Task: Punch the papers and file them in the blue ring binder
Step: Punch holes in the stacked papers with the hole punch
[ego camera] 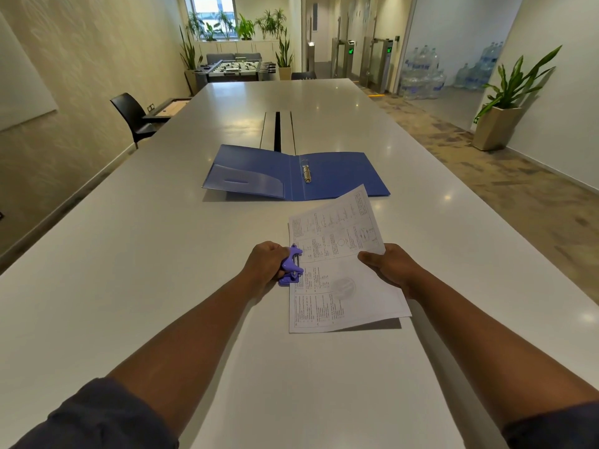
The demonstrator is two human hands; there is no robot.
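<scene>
In the head view, a long white table (162,254) runs from the bottom of the frame up toward the centre top. Just below the middle of the frame, the left hand (267,262) is curled around a small purple hole punch (291,265), which sits on the left edge of a stack of printed papers (340,270). The edge of the papers goes into the punch's slot. The right hand (387,265) grips the right edge of the same papers, thumb on top and the fingers hidden beneath, so that side is lifted a little off the table and throws a shadow below it. The papers lie tilted, their far corner pointing to the upper right. Above them, near the centre of the frame, a blue ring binder (337,175) lies open and flat on the table, apart from the papers, though the papers' far corner comes close to its right cover. Its metal rings (306,171) stand at the spine and a clear pocket (249,181) sits on the inside of the left cover. Both forearms reach in from the bottom corners, with dark sleeves at the elbows. At the left of the frame stands a black chair (136,116); at the top centre is a table football game (235,68) with potted plants behind it; at the right, a plant in a tall pot (500,115) and stacked water bottles (423,72).
</scene>
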